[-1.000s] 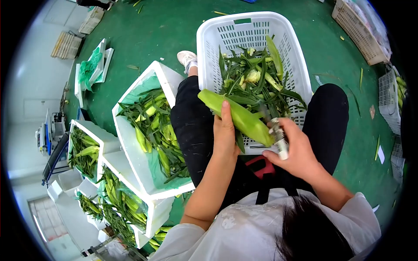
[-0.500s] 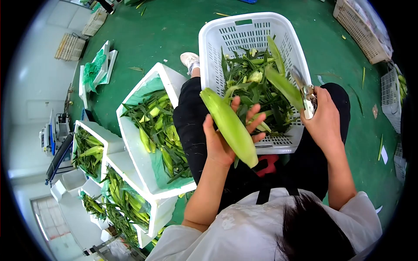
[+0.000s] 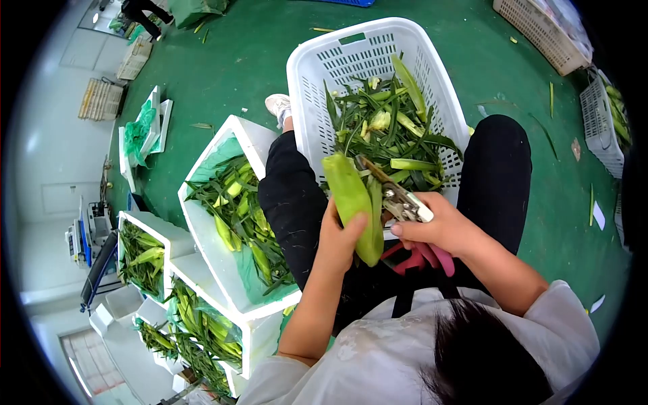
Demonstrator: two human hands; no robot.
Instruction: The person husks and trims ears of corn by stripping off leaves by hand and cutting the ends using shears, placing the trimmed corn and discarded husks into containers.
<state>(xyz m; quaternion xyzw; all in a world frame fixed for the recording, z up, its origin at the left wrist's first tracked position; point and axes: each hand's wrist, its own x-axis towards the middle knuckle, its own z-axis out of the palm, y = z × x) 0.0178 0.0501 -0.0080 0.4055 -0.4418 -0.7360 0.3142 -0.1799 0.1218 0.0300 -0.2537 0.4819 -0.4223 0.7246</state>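
Note:
My left hand (image 3: 341,236) is wrapped round an ear of corn (image 3: 352,202) in its green husk, held upright-tilted over the near edge of the white basket (image 3: 307,101). Closed in my right hand (image 3: 439,224) is a pair of pruning shears (image 3: 403,202) with a white handle. Its blades point up and left, close to the corn's right side; whether they touch the husk I cannot tell. Loose green husk leaves (image 3: 378,121) and pale cut pieces lie in the basket, just beyond both hands.
White foam boxes (image 3: 277,307) filled with husked-in corn and leaves stand at my left. Crates (image 3: 601,121) are on the right. Leaf scraps lie on the green floor (image 3: 499,74). My knees flank the basket, and a person's legs (image 3: 145,15) show far left.
My right hand has moved left and down with the shears, up to the corn. The husk leaf it held is out of its grip. The corn now stands more upright.

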